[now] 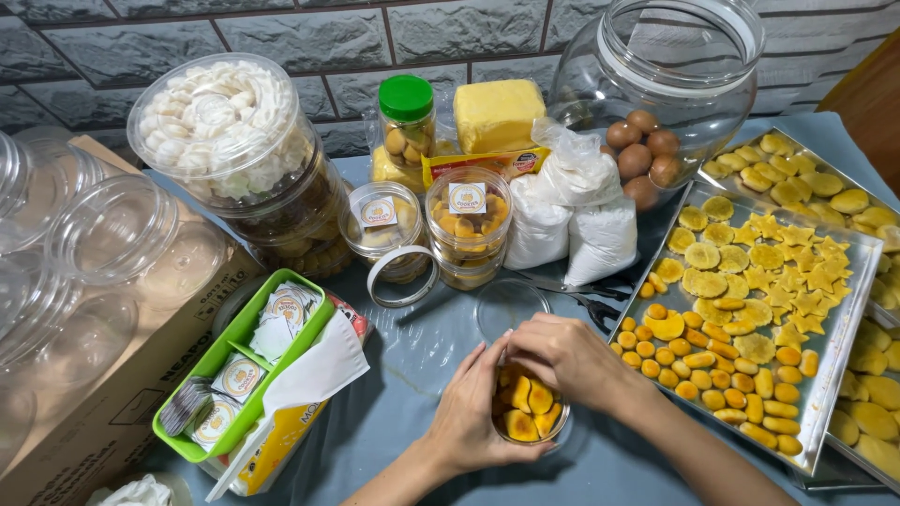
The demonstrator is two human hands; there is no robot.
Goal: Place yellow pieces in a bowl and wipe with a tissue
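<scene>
A small clear plastic tub (528, 417) holding several yellow cookies stands on the blue table, near the front. My left hand (473, 412) cups its left side. Over its top rim, my right hand (561, 352) has fingertips curled down into the cookies. Just behind the hands lies a clear round lid (511, 305). To the right a metal tray (844, 323) carries several yellow cookies in round, star and oval shapes.
A green basket (246, 328) with round stickers sits on a cardboard box at left, by empty clear tubs (112, 230). Filled cookie tubs (467, 225), a green-lidded jar (406, 126), white bags (572, 220), a butter block and a big jar with eggs (656, 103) line the back. A second tray (825, 183) is far right.
</scene>
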